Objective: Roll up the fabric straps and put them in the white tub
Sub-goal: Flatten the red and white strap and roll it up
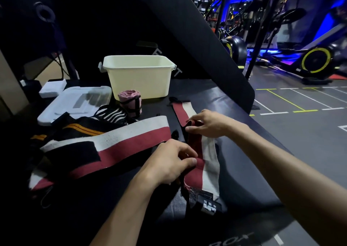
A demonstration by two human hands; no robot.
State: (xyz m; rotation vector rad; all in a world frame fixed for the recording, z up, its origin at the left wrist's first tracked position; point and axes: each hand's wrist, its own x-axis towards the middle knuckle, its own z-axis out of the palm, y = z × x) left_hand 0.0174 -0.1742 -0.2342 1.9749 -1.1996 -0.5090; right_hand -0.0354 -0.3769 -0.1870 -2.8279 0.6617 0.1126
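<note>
On a dark padded gym bench (234, 152), a red-and-white strap (207, 161) lies lengthwise. The left hand (169, 163) pinches its red edge; the right hand (204, 124) curls over the folded part. Behind stand a rolled pink strap (130, 102) and the white tub (139, 76).

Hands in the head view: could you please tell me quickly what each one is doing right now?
Left hand: pinches the red and white strap near its middle.
Right hand: fingers curled on the same strap's folded part, farther along.
</note>
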